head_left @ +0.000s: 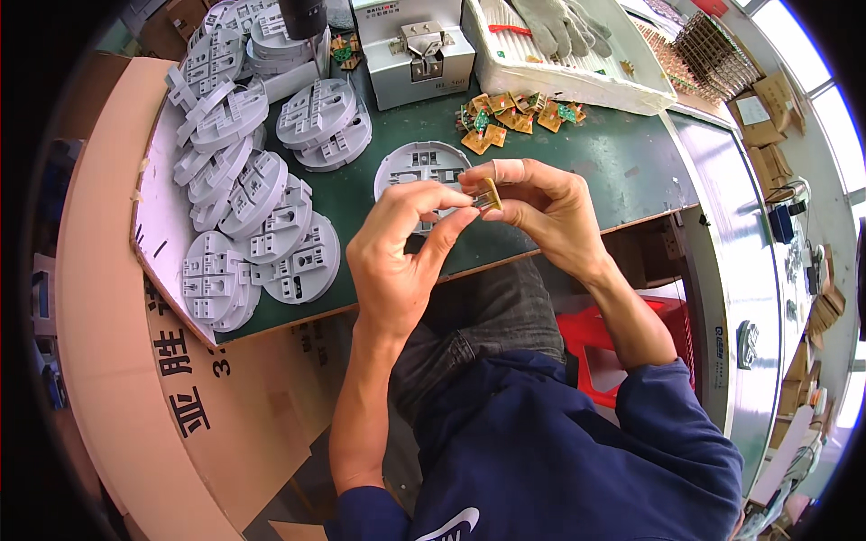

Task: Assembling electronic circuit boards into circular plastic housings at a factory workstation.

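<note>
A small brown circuit board (490, 195) with metal pins on its face is held up between my two hands, over the near edge of the green bench. My right hand (561, 215) pinches the board between thumb and fingers; one finger has a pale wrap around it. From the other side my left hand (395, 257) closes thumb and index finger on the board's pin side. Whether a separate small part sits in that pinch is too small to tell. Just behind the hands, a round grey plastic housing (410, 165) lies on the bench, partly covered by my fingers.
Stacked grey housings (262, 194) fill the bench's left side. Several loose circuit boards (519, 115) lie in a pile beyond my hands. Behind them stand a silver machine (415, 86) and a white foam tray (577, 83) with grey gloves (555, 27). A cardboard sheet (117, 298) edges the left.
</note>
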{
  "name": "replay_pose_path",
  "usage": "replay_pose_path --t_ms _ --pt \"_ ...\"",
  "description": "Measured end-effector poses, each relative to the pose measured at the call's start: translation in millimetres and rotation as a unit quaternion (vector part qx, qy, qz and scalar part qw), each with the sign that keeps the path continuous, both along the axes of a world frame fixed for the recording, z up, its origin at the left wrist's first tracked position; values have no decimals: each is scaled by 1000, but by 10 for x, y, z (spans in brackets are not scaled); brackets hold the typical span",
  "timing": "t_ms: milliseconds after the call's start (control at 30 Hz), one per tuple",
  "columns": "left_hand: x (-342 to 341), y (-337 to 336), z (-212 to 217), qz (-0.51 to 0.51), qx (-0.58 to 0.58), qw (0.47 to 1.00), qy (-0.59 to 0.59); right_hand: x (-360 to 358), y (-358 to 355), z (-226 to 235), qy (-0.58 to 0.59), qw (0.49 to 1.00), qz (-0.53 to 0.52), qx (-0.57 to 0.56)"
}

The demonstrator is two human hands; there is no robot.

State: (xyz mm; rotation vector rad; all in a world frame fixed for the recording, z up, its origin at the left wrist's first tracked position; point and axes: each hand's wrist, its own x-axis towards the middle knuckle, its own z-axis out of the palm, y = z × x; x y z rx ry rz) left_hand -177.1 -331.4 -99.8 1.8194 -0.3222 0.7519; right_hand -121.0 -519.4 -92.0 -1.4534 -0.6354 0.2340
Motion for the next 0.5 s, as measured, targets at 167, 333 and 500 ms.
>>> replay_pose_path --t_ms 167,333,500 --pt "2 -38 -17 -2 32 999 -41 -14 26 -16 -14 1000 -9 4" --pt "8 -44 -99 45 35 997 -53 -24 45 -45 -41 999 -20 -24" --pt "4 -25 -92 53 74 992 -89 -41 56 -94 -43 998 -29 -31"
